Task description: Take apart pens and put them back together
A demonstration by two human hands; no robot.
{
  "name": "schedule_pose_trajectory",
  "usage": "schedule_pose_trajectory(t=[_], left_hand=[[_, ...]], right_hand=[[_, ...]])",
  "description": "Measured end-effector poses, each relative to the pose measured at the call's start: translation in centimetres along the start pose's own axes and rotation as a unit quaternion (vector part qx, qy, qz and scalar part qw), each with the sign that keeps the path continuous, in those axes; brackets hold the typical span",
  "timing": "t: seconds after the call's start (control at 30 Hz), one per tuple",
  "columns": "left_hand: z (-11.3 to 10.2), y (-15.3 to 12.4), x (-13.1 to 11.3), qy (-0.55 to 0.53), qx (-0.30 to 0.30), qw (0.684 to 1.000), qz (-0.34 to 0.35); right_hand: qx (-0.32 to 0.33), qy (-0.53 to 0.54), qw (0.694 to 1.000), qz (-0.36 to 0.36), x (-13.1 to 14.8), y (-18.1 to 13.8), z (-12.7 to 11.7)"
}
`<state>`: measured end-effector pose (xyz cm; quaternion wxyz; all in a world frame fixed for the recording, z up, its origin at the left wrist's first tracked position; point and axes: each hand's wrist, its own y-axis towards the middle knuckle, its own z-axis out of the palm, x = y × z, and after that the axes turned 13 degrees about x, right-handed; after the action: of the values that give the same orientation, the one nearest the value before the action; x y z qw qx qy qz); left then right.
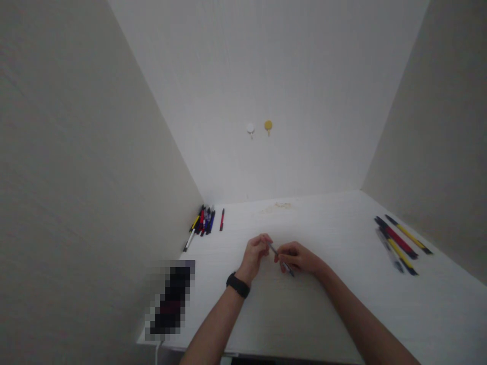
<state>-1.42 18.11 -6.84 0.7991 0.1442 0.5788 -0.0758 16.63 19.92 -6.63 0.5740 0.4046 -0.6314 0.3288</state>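
Low over the middle of the white table, a slim greyish pen (273, 249) slants between my two hands. My left hand (253, 256), with a black band on its wrist, is closed at the pen's upper far end, fingertips pinched together. Thumb and fingers of my right hand (299, 257) grip the pen lower down, and its dark end pokes out below them. What the left fingertips cover at the pen's end is too small to make out.
A pile of mixed pens (203, 220) lies by the left wall, with a single red pen (222, 220) beside it. Several yellow, red and clear pens (397, 242) lie at right. A pixelated dark object (173, 299) is at the left front. Two hooks (268, 125) are on the back wall.
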Motion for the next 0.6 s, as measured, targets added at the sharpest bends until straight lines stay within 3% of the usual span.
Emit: schedule_pose_trajectory(t=[0.13,0.3,0.6], left_hand=[[0.4,0.0,-0.3,-0.008,-0.014,1.000,-0.009],[0.7,0.2,-0.2,0.026,-0.034,0.999,0.002],[0.3,0.1,-0.1,-0.031,-0.077,0.997,0.002]], right_hand=[[-0.029,-0.016,0.999,0.010,-0.3,0.2,0.1],[-0.131,-0.057,0.990,-0.017,-0.8,0.7,0.5],[-0.040,0.014,0.999,0.008,0.2,0.2,0.1]])
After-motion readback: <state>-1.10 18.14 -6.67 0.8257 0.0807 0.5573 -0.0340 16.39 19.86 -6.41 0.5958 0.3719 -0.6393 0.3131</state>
